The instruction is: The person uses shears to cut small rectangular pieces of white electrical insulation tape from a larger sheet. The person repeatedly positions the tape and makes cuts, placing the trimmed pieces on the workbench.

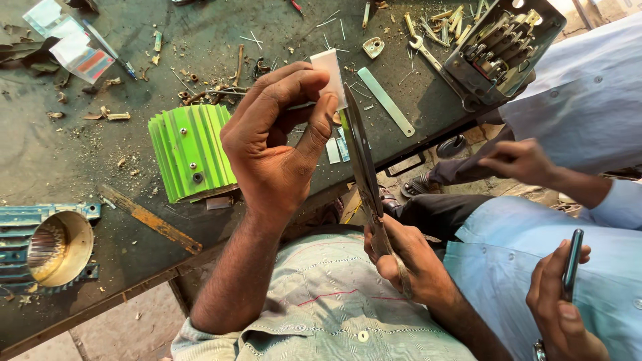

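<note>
**Scissors and a white strip held over a cluttered table**

Nearest the camera, the right hand [408,257] is closed around the handles of a large pair of scissors [364,167], whose long dark blades rise up and away over the table's edge. Just above, the left hand [277,144] pinches a small white strip [331,73] between thumb and curled fingers, fingers drawn narrow, the strip standing just beside the upper part of the blades; whether the blades touch it cannot be told.

To the right, another person in a pale blue shirt holds a dark phone [572,264] in one hand, the other hand loosely curled above it.

Beyond the hands, on the dark, littered table [53,160], lies a green finned housing [190,150], and at the left edge a blue motor body [47,244]. Farther back lie a pale flat strip [386,101], a spanner [428,57] and a grey box of tools [505,47].
</note>
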